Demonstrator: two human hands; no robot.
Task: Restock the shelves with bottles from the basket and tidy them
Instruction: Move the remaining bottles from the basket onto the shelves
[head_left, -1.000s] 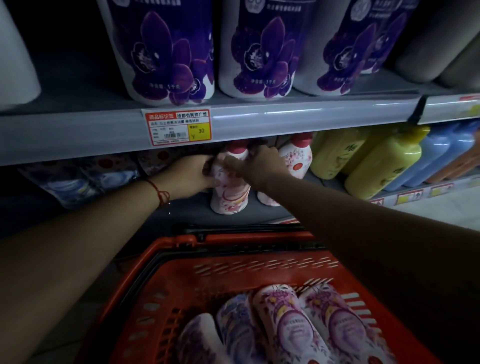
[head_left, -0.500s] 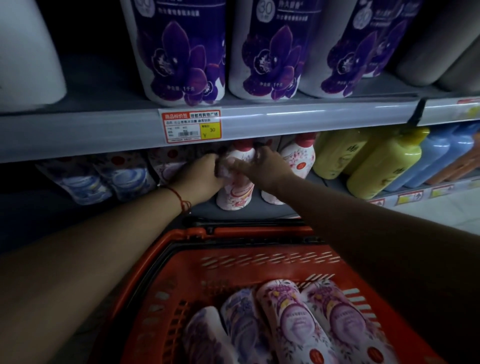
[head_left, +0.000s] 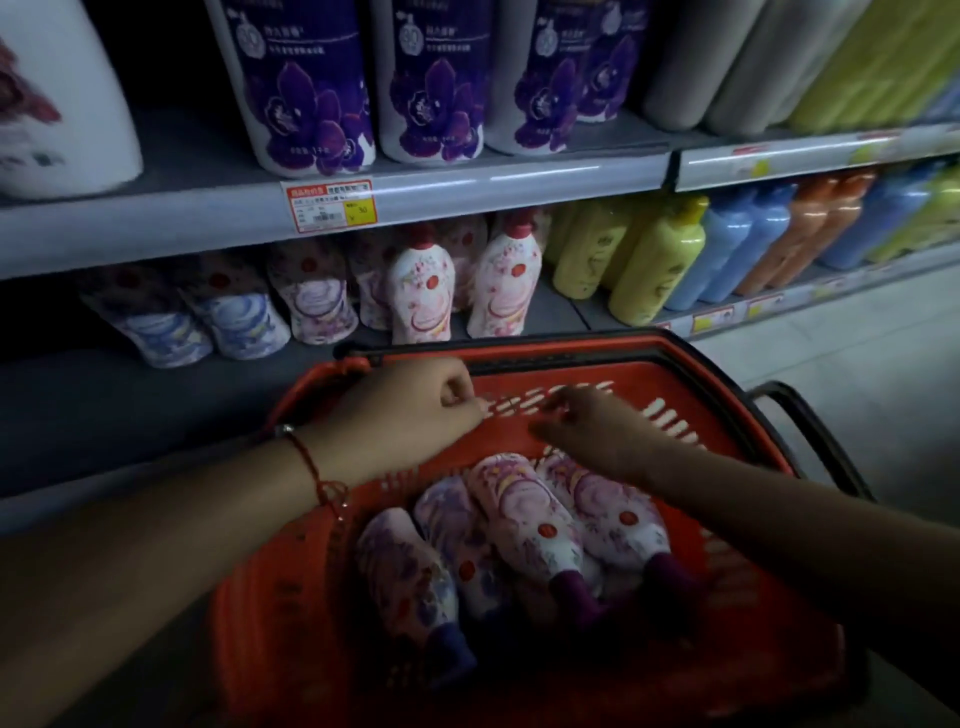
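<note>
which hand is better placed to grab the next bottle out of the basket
Probably the right hand: it hovers open directly over the rightmost floral bottle in the red basket. The left hand sits loosely curled near the basket's far left rim, farther from the bottles.

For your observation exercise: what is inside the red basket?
Four floral bottles lie side by side in the red basket, dark caps toward the camera. The right hand covers one bottle's far end; anything beneath them is hidden.

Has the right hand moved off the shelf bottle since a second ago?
Yes. The right hand has pulled back from the red-capped bottle on the lower shelf and now hovers, empty, over the orange basket, above the bottles lying inside.
</note>
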